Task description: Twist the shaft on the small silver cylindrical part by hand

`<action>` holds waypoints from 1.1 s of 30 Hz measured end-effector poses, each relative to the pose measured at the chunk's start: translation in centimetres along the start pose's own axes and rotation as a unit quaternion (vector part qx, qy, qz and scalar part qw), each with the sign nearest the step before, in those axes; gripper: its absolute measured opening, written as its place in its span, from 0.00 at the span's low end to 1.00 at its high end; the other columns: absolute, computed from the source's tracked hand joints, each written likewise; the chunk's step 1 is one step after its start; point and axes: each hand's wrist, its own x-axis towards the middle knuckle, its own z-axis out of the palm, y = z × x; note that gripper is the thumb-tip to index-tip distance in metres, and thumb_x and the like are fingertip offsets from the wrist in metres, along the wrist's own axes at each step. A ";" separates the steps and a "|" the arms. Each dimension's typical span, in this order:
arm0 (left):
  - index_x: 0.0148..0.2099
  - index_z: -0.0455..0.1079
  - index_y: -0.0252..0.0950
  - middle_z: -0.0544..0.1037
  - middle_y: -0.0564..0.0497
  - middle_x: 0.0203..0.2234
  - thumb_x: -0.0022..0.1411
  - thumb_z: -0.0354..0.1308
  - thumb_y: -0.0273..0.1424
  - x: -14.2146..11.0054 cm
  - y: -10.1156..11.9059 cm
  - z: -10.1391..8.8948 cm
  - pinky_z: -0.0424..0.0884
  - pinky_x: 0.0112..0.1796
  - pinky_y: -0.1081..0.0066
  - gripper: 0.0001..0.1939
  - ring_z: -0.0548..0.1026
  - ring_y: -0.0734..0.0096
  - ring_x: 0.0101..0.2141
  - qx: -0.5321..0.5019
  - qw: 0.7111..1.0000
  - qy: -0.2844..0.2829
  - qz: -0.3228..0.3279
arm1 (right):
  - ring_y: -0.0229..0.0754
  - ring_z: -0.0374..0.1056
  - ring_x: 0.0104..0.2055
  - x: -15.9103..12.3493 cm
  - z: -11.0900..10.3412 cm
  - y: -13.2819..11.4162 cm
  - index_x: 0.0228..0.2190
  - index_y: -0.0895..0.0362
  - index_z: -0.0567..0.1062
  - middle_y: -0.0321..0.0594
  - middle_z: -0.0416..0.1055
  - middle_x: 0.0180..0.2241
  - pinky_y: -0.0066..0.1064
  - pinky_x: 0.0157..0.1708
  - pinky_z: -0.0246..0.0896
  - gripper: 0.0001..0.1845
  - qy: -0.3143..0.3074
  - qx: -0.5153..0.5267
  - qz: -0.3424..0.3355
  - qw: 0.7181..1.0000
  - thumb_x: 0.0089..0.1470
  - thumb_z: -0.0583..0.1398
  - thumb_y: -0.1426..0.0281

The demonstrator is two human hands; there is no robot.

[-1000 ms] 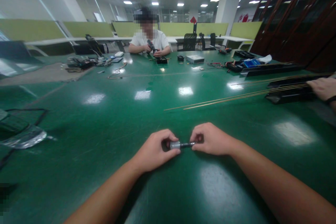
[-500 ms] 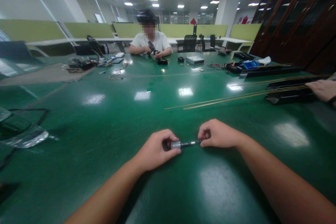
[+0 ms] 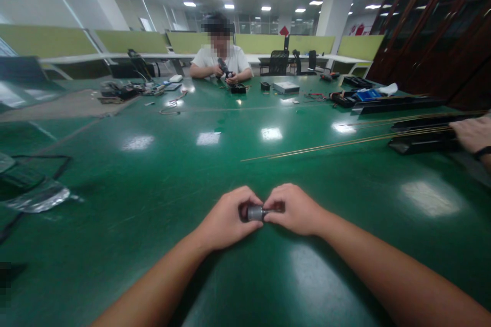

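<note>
My left hand [image 3: 226, 219] is closed around a small silver metal cylinder [image 3: 254, 212], held just above the green table [image 3: 161, 179]. My right hand [image 3: 293, 209] is pinched close against the cylinder's right end, its fingers wrapped over the thin dark rod that sticks out of it; almost all of the rod is hidden by those fingers. The two hands nearly touch each other near the table's front middle.
Long thin brass rods [image 3: 337, 143] lie across the table toward black trays [image 3: 422, 140] at the right, where another person's hand [image 3: 473, 135] rests. A seated person [image 3: 220, 61] works at the far side. Clear plastic and a black cable [image 3: 30, 189] lie left.
My right hand has slid left along the dark rod up to the cylinder, so the rod that showed between the hands is now covered. The left hand stayed put.
</note>
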 end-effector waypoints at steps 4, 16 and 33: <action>0.42 0.74 0.36 0.75 0.51 0.33 0.53 0.66 0.32 0.0 0.2 -0.2 0.66 0.34 0.72 0.13 0.72 0.69 0.33 0.007 1.000 -0.001 0.000 | 0.38 0.68 0.33 0.1 0.9 -0.2 0.32 0.55 0.80 0.36 0.76 0.29 0.31 0.38 0.56 0.05 0.031 -0.014 -0.008 0.999 0.49 0.68 0.69; 0.40 0.75 0.35 0.76 0.51 0.31 0.54 0.64 0.30 0.0 0.5 -0.3 0.66 0.33 0.73 0.10 0.73 0.70 0.31 -0.002 1.000 -0.019 -0.019 | 0.39 0.69 0.34 -0.3 0.7 -0.3 0.32 0.55 0.80 0.36 0.76 0.30 0.32 0.39 0.57 0.06 0.036 -0.012 -0.019 0.999 0.49 0.67 0.69; 0.38 0.73 0.35 0.74 0.52 0.30 0.52 0.65 0.28 0.0 0.1 0.0 0.65 0.32 0.73 0.09 0.72 0.70 0.31 -0.004 1.000 -0.014 -0.026 | 0.39 0.68 0.33 -0.5 0.6 -0.4 0.31 0.56 0.77 0.35 0.74 0.29 0.31 0.38 0.57 0.05 0.042 0.013 -0.006 0.999 0.47 0.66 0.72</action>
